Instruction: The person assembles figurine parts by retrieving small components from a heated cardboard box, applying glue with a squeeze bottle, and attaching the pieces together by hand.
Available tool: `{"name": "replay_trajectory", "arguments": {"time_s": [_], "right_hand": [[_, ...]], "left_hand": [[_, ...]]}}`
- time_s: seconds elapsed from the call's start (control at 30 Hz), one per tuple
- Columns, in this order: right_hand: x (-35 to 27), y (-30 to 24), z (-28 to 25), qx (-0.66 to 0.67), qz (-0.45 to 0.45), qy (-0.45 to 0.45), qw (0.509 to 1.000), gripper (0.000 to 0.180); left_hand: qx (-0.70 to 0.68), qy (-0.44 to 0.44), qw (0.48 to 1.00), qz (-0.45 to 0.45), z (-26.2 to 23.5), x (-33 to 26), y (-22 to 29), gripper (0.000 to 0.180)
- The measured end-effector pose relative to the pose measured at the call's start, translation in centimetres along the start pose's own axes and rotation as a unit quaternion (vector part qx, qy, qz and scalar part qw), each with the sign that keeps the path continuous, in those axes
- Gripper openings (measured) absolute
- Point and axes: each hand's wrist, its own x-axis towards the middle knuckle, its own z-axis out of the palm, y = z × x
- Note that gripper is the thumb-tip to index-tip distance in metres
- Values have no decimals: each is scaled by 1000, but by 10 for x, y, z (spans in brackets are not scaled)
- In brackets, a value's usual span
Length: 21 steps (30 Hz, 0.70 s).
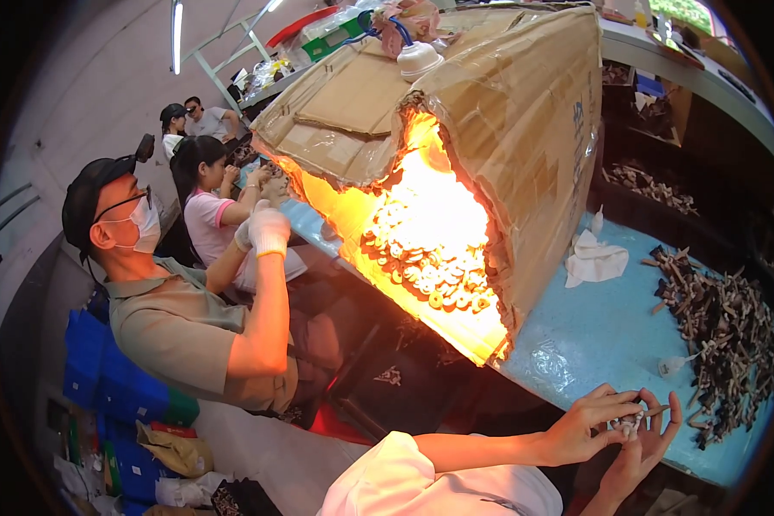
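Note:
At the lower right, my left hand (pixel 579 423) and my right hand (pixel 648 447) meet close above the edge of the blue tabletop (pixel 559 335). Between their fingertips is a small whitish-brown piece (pixel 628 423), too small to name; both hands have their fingers closed on it. Beyond them lies a heap of small dark brown and tan pieces (pixel 724 340). A small white squeeze bottle (pixel 672 366) with a thin nozzle lies beside that heap. Further off are a crumpled white cloth (pixel 595 260) and a second white nozzle bottle (pixel 597 220).
A large taped cardboard box (pixel 542 129) stands on the table, its torn opening brightly lit over ring-shaped pieces (pixel 434 267). At left sits a masked co-worker (pixel 189 318) with a white-gloved hand; several others sit beyond. Blue bins (pixel 116 370) stand at the far left.

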Motion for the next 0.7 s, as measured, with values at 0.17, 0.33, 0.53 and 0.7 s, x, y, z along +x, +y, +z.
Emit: {"name": "replay_trajectory", "arguments": {"time_s": [0.17, 0.33, 0.53, 0.7], "right_hand": [[-4, -2, -4, 11, 4, -4, 1000, 73], [-5, -3, -2, 8, 19, 17, 1000, 75], [-2, -4, -5, 44, 38, -24, 998, 80], [1, -8, -15, 56, -15, -43, 997, 79]], "left_hand": [[0, 5, 1000, 2, 5, -4, 2, 45], [-29, -15, 999, -27, 3, -4, 1, 43], [-110, -3, 984, -141, -10, 1, 16, 37], [-437, -32, 847, -300, -29, 17, 13, 43]]}}
